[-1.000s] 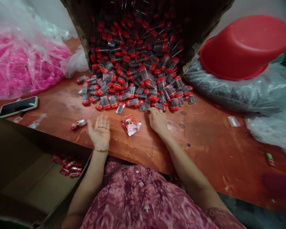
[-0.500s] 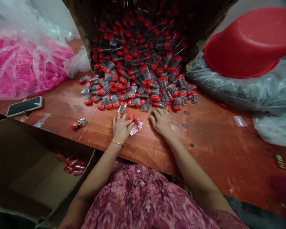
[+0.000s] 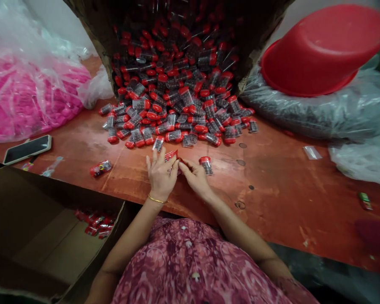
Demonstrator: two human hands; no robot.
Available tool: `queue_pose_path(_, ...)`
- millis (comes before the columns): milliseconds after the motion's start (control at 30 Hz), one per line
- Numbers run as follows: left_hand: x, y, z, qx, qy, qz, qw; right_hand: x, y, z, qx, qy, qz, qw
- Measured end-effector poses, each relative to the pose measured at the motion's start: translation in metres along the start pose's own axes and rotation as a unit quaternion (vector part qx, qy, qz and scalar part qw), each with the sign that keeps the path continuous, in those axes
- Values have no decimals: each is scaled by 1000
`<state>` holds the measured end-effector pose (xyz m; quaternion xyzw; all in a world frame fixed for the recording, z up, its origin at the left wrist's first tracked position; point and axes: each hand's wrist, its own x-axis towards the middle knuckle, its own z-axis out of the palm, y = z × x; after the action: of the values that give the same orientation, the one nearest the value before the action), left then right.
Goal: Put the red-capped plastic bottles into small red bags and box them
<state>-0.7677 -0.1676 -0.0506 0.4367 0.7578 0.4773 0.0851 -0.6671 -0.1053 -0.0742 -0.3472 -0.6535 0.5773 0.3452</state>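
Observation:
My left hand and my right hand meet over a small red printed packet near the front of the red-brown table; both pinch it. A small clear container with a red cap lies just right of my right hand. A big heap of such red-capped containers spills onto the table from a tipped cardboard box at the back. One filled red packet lies left of my left hand.
An open cardboard box with several red packets sits at the lower left. A phone lies on the table's left. A bag of pink pieces is at the far left. A red basin rests on dark plastic bags on the right.
My left hand turned over and moved right onto the red packet. My right hand left the heap, drew a container back with it, and came to the packet.

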Motion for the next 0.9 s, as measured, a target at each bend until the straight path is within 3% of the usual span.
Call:
queue_pose_path(67, -2, 3, 0, -85, 17, -55, 995, 2, 0, 2, 50, 18, 0, 999)
queue_pose_path(133, -4, 5, 1, -195, 0, -152, 969, 0, -1, -1, 36, 40, -16, 998)
queue_pose_path(267, -9, 9, 1, -343, -121, -318, 875, -11, -2, -8, -59, 67, -75, 993)
queue_pose_path(400, -10, 15, -2, -430, -139, -406, 794, -16, 1, -8, -98, 69, -109, 987)
queue_pose_path(467, -10, 16, -3, -450, -144, -430, 770, -16, 2, -7, -101, 60, -118, 986)
queue_pose_path(600, -9, 16, 0, -458, -118, -422, 773, -13, 1, -13, -128, 24, -107, 986)
queue_pose_path(667, -7, 17, 0, -460, -98, -414, 780, -13, 1, -23, -188, 37, -100, 976)
queue_pose_path(733, -4, 18, 1, -466, -71, -409, 782, -12, 3, -36, -299, 87, -81, 947)
queue_pose_path(800, -1, 19, 1, -473, -52, -410, 778, -12, 8, -49, -424, 137, -31, 895)
queue_pose_path(867, 0, 20, 1, -476, -47, -414, 775, -13, 14, -59, -503, 155, 21, 850)
queue_pose_path(900, 0, 20, 1, -476, -49, -415, 774, -14, 18, -61, -512, 151, 33, 845)
